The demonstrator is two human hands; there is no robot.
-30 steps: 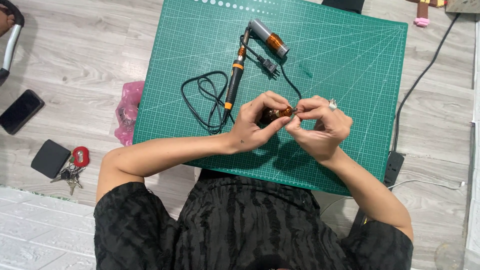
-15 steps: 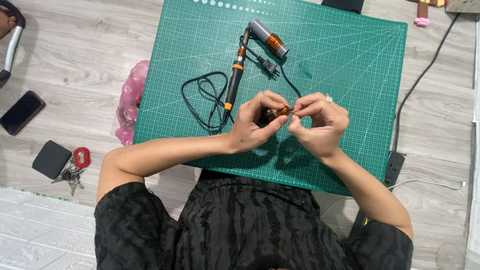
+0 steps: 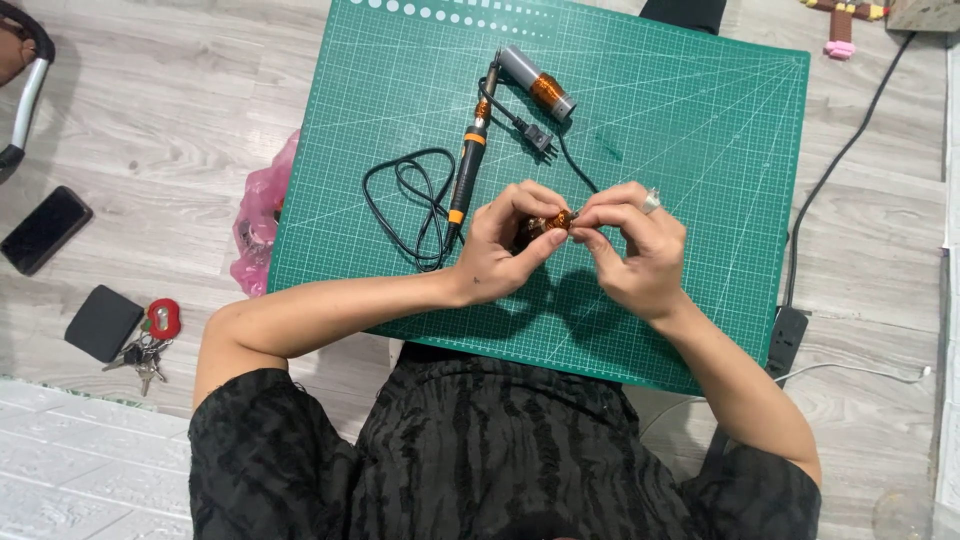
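- Left hand point(image 3: 497, 250) and right hand point(image 3: 635, 250) both pinch shut on a small copper coil point(image 3: 553, 222), held just above the green mat point(image 3: 700, 150).
- Looks like fine wire work, calling for steady fingertips.
- Soldering iron point(image 3: 467, 170) lies on the mat, left of the coil.

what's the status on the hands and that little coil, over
Left hand and right hand both pinching small copper coil above green cutting mat. Soldering iron lies just beyond, untouched. Nothing in the way.
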